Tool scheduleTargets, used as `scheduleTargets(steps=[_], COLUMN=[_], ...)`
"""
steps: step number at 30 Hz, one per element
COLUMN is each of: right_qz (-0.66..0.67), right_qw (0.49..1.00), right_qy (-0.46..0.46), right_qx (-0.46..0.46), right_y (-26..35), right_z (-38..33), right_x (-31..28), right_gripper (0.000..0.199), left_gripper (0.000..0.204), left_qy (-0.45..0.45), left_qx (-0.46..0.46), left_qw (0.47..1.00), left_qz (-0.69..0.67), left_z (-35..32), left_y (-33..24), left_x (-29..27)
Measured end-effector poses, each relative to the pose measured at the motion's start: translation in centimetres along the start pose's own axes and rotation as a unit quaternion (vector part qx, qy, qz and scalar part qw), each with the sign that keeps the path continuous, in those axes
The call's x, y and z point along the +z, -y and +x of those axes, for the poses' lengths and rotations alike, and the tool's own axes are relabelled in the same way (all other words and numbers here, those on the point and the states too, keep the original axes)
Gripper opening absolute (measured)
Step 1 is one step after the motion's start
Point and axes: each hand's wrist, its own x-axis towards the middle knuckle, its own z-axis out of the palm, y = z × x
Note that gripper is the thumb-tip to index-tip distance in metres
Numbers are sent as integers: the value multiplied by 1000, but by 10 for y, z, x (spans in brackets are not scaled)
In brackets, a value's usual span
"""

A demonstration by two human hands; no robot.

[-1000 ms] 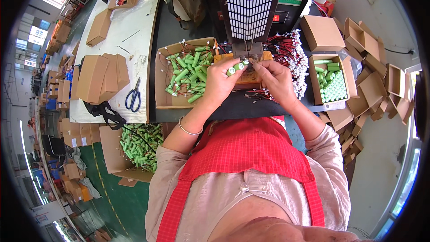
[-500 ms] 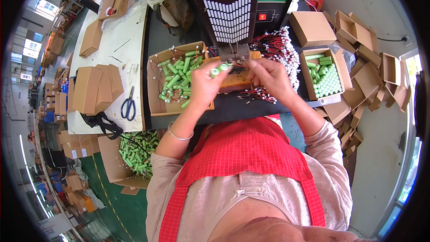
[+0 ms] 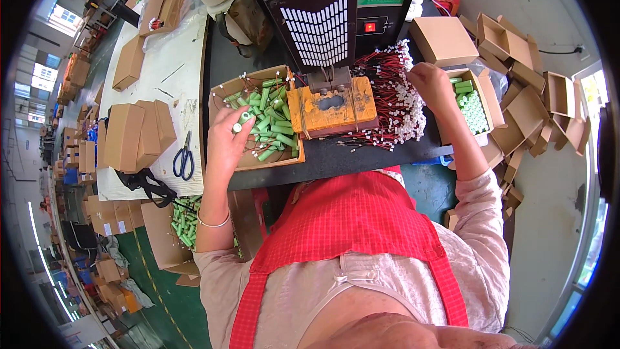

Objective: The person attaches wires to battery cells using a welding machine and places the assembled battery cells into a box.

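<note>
My left hand (image 3: 223,140) is closed around green battery cells (image 3: 245,117), two pale round ends showing at its fingers. It hangs over the left part of an open cardboard box (image 3: 271,161) that holds many green cells with thin leads. Over the right side of a heap of red and black wires with white connectors (image 3: 399,100) is my right hand (image 3: 434,89). Its fingers are pinched together, and whatever is in them is too small to make out. Between the hands, a worn orange block (image 3: 303,111) sits under the head of a spot-welding machine (image 3: 318,26).
To the right stands a box of upright green cells (image 3: 476,115), beside a closed carton (image 3: 445,40) and piled empty cartons (image 3: 526,119). Blue-handled scissors (image 3: 184,161) lie on the white table at left. Another box of cells (image 3: 169,245) is below the table edge.
Both hands have left the welding head. My left hand moved left over the cell box, still holding cells; my right hand moved right to the wire heap. The orange block is now uncovered.
</note>
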Motion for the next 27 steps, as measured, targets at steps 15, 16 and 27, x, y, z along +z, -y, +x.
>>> scheduleTargets(steps=[15,16,27], right_qz=[304,296,230], right_qw=[948,949,972], right_qy=[69,88,35], right_qx=[66,67,-21], right_y=[76,79,91], right_z=[-91,-90,-74], right_x=[-11,-11,1], right_gripper=[12,11,9], left_gripper=[22,22,18], left_qy=[-20,-24,-26], left_qx=[75,73,93], left_qw=[977,978,986], left_qz=[-197,-196,-137], left_z=[18,20,24], left_y=[-59,-58,-61], left_x=[93,95,103])
